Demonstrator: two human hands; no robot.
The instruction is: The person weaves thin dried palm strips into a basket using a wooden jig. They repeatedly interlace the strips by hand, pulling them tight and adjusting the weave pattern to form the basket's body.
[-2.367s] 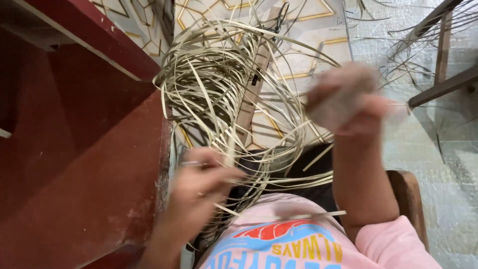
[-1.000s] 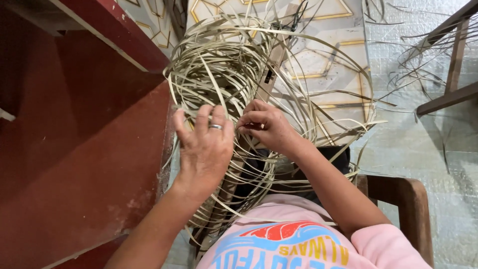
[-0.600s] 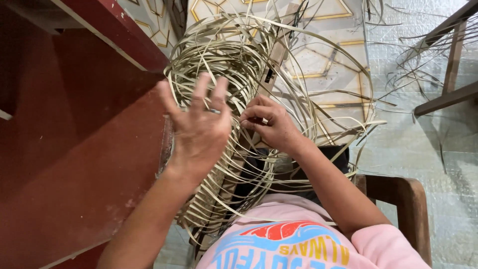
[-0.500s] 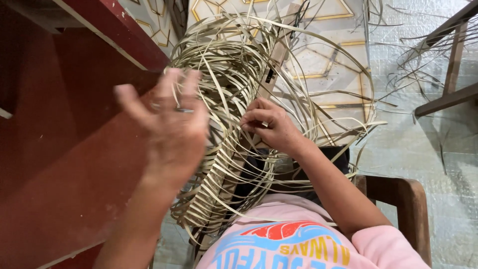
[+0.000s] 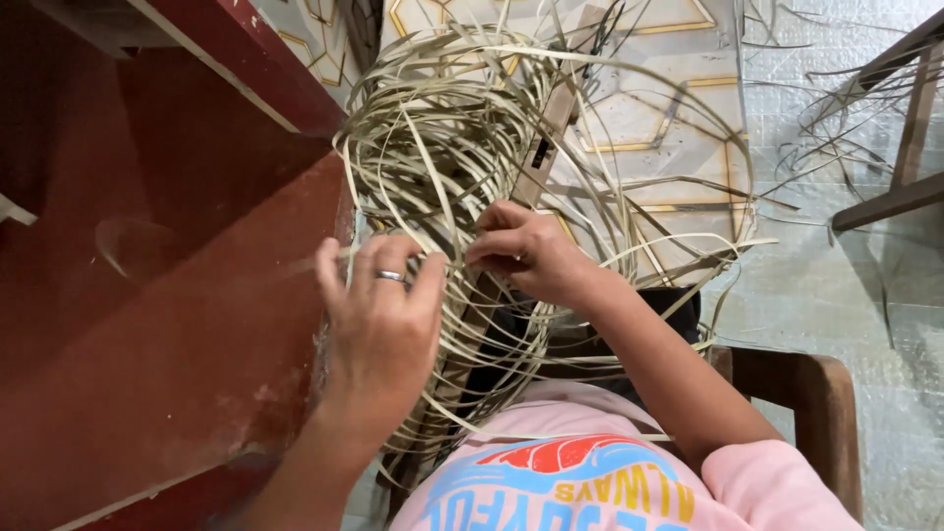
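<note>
The coil of pale cane strips [image 5: 462, 197] now has the left hand [image 5: 379, 324] back on it at seven o'clock, fingers spread flat; the right hand [image 5: 526, 251] pinches a strip, as before.

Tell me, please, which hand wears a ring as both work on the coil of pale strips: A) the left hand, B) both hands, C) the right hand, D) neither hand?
A: a silver band shows on a finger of the left hand, which rests on the coil of pale strips, while the right hand shows none.
</note>
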